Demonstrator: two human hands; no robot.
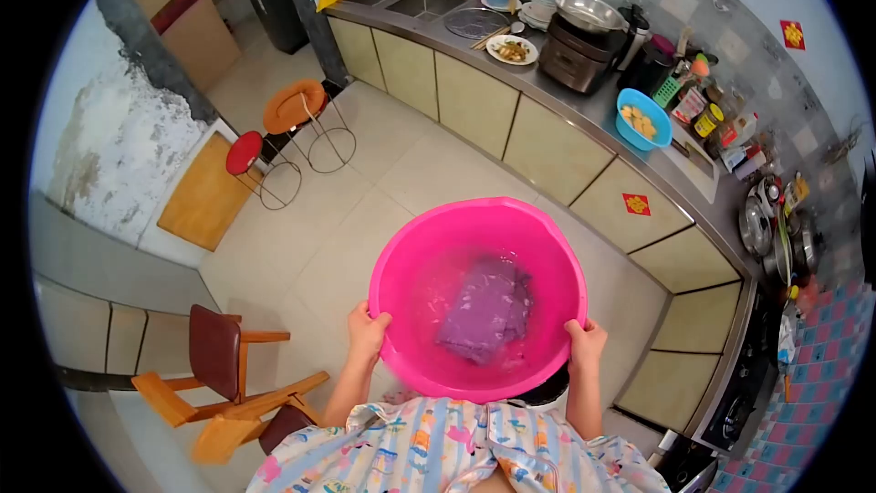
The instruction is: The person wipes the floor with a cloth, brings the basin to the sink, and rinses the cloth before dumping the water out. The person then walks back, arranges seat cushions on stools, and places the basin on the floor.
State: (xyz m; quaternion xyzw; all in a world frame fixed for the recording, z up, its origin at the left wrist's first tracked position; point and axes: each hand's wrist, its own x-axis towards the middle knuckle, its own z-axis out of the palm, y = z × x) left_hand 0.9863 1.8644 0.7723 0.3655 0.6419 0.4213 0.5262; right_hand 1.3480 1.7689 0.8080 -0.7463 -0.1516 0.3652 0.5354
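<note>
A large pink basin [415, 260] is held up in front of my body, close to my patterned top. Inside it lies a folded purple cloth [484, 310], wet, with water around it. My left hand [368, 329] grips the basin's rim on the left side, thumb over the edge. On the opposite side my right hand [586, 344] is closed on the rim in the same way. The fingers under the rim are partly hidden.
A kitchen counter [584, 119] runs along the back and right, bearing a blue bowl [628, 133], a rice cooker [573, 57] and a sink [425, 5]. Stools [245, 153] stand at left, wooden chairs [216, 351] at lower left. A gas stove [735, 402] is at right.
</note>
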